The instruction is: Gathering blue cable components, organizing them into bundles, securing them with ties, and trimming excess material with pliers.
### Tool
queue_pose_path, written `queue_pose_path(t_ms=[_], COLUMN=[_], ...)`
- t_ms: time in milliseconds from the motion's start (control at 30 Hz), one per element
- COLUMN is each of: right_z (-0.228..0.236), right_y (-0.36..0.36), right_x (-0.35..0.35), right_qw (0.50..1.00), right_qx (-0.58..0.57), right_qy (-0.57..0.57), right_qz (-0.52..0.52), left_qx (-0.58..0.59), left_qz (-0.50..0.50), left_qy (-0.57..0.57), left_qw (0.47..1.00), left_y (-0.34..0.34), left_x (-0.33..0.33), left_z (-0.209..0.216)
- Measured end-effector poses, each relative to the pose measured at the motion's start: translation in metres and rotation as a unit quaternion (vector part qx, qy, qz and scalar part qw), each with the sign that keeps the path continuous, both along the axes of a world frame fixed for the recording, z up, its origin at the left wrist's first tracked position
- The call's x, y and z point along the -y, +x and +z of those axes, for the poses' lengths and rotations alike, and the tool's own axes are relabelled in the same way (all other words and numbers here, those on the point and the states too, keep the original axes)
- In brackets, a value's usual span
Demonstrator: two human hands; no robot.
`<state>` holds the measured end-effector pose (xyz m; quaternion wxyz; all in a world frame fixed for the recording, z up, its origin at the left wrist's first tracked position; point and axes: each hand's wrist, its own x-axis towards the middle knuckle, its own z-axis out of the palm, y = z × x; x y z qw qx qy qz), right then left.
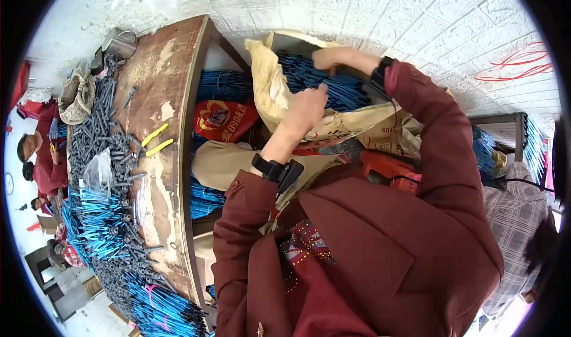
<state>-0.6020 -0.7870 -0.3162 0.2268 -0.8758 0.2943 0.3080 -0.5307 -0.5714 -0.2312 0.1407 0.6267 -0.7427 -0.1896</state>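
Note:
A tan paper sack (269, 90) stands open in front of me, filled with long thin blue rods (336, 87). At the sack's near rim is my left hand (306, 110), its fingers curled in and its thumb raised. What lies inside those fingers is hidden. Above the rods, toward the sack's far side, my right hand (334, 57) bends down at the wrist with its fingers curled together. Anything in its grasp is too small or covered to make out. Both wrists wear black bands.
Left stands a worn wooden table (159, 51) with yellow-handled pliers (157, 139), piles of grey plastic anchors (101, 123), blue rods and a woven basket (77, 96). A red power tool (392, 170) lies by my lap. Several people work beyond the table; a person in plaid (514, 230) is at right.

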Motion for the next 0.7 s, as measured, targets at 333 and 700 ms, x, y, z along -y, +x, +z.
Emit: queue_pose_path(t_ms=[333, 700], right_z=[-0.135, -0.160], right_y=[0.036, 0.039], right_x=[0.004, 0.012], right_qw=[0.949, 0.987], right_qx=[0.235, 0.125], right_qy=[-0.133, -0.100], right_qz=[-0.162, 0.020], left_qx=[0.192, -0.179], left_qz=[0.084, 0.300], left_qy=[0.198, 0.240], left_qw=[0.958, 0.906], left_y=[0.014, 0.021], left_x=[-0.015, -0.035], left_z=[-0.088, -0.129])
